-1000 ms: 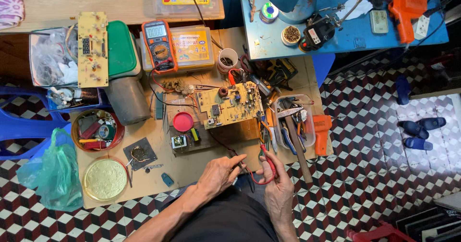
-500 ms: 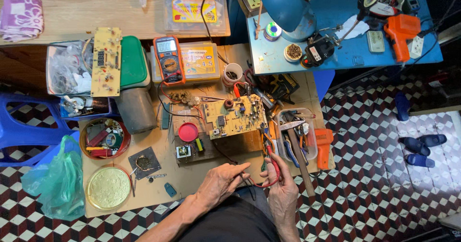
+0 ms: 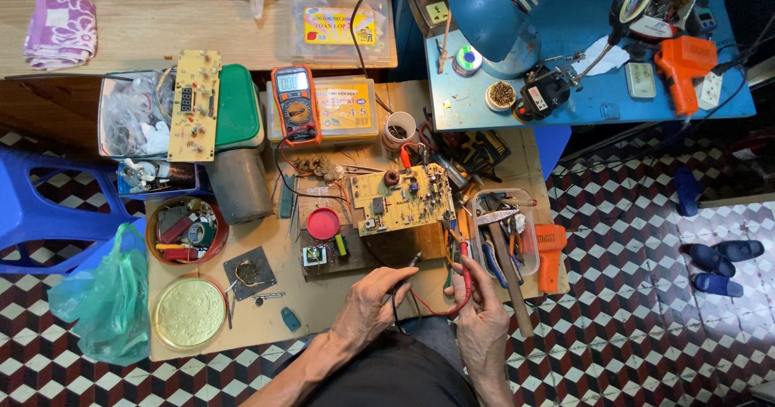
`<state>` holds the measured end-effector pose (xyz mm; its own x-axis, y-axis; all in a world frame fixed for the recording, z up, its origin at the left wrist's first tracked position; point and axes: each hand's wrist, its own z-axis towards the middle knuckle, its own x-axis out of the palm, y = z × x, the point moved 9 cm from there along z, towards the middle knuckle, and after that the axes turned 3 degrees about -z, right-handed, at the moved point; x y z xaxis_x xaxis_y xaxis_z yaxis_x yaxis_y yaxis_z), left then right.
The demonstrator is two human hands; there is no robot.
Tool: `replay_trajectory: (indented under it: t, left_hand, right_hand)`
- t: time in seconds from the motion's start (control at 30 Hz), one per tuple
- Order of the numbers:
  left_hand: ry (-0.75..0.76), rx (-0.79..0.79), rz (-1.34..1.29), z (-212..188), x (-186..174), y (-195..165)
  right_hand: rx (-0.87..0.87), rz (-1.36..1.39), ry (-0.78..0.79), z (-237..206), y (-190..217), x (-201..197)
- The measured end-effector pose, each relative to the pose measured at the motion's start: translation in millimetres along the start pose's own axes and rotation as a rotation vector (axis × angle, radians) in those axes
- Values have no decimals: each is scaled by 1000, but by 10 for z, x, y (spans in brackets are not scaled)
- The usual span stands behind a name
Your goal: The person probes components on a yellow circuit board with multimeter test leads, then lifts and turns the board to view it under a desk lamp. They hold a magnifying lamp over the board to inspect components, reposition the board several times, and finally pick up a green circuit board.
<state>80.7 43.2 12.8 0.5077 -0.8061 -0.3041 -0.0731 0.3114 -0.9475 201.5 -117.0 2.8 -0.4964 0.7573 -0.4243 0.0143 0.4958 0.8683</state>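
here the left hand (image 3: 367,306) pinches a black probe (image 3: 406,268) in its fingers, the right hand (image 3: 482,310) pinches a red probe (image 3: 463,255), both just below the yellow circuit board (image 3: 401,199) on the tabletop (image 3: 266,310).

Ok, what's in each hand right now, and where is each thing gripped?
The left hand pinches a black test probe by its shaft, tip toward the circuit board. The right hand grips a red test probe by its handle.
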Motion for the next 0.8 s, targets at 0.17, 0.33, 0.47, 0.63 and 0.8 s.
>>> replay_trajectory:
  t: [0.17, 0.33, 0.47, 0.63, 0.8]
  left_hand:
    - [70, -122, -109, -4, 158, 113]
    - [216, -407, -409, -23, 504, 281]
    - [213, -476, -665, 7, 671, 281]
    - [157, -612, -863, -38, 835, 310]
    - [158, -634, -848, -64, 806, 342]
  right_hand:
    - [-39, -53, 91, -28, 114, 56]
    - [-52, -143, 131, -147, 194, 134]
    - [-63, -134, 59, -167, 184, 72]
    - [-231, -247, -21, -230, 219, 9]
    - [-264, -283, -77, -281, 212, 12]
